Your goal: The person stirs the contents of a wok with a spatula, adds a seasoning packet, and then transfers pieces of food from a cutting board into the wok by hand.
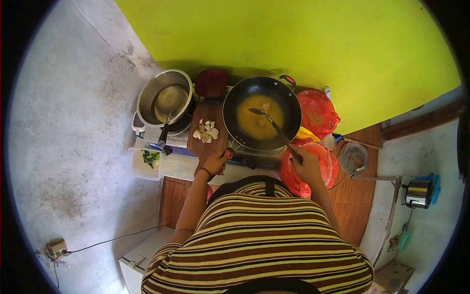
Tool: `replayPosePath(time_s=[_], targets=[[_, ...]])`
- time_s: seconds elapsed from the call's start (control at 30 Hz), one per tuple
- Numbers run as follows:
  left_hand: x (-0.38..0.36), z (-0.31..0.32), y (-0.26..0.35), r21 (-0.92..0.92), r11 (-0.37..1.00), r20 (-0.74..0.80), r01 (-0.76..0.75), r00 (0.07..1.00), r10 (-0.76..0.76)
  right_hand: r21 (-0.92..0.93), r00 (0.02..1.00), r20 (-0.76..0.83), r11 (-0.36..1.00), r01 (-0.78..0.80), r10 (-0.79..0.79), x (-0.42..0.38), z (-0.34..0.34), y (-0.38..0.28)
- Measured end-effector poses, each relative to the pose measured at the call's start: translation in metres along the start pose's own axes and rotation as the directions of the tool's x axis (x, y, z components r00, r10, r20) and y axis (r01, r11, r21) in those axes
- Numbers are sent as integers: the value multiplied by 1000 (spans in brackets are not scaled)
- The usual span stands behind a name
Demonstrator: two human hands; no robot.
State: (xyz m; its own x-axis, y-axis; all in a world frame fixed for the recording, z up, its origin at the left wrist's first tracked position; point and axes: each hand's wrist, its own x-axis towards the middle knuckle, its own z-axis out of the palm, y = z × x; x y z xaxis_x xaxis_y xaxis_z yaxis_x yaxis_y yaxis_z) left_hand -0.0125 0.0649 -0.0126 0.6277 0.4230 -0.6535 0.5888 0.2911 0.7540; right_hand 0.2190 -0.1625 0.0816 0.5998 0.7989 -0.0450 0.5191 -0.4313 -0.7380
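A black wok [234,128] with yellowish-brown liquid in it sits on the stove [254,158]. Its near handle is gripped by my left hand [213,162]. My right hand [308,165] is closed around the handle of a dark spatula [277,128], whose blade dips into the liquid. A few small pale lumps show near the blade. Left of the wok, pale chopped pieces [206,131] lie on a wooden cutting board [198,145], just beyond my left hand.
A steel pot [146,100] holding a perforated skimmer [170,98] stands at the left. Nearby are a clear container [139,169] with green leaves and a dark red dish [211,83]. Red plastic bags [320,110] sit right of the wok. A yellow-green wall [303,39] rises behind.
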Motion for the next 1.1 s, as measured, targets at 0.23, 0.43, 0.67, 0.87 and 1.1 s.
replayPosePath(time_s=[0.23, 0.43, 0.67, 0.87, 1.1], targets=[[6, -1, -7, -5, 1000, 4, 13, 1000, -13, -129, 996, 93, 992, 12, 0, -2, 18, -8], [8, -2, -10, 3, 1000, -9, -2, 1000, 2, -165, 988, 146, 984, 74, -50, -1, 33, -7], [-1, 4, -2, 272, 952, -181, -143, 964, 197, -116, 956, 293, 991, 61, -25, -6, 53, -19], [2, 13, -14, 386, 890, -343, -243, 858, 383, -46, 949, 295, 991, 129, -110, -6, 51, -11], [-8, 24, 4, 489, 870, -424, -66, 854, 303, -122, 913, 402, 984, 129, -70, -7, 54, -1]])
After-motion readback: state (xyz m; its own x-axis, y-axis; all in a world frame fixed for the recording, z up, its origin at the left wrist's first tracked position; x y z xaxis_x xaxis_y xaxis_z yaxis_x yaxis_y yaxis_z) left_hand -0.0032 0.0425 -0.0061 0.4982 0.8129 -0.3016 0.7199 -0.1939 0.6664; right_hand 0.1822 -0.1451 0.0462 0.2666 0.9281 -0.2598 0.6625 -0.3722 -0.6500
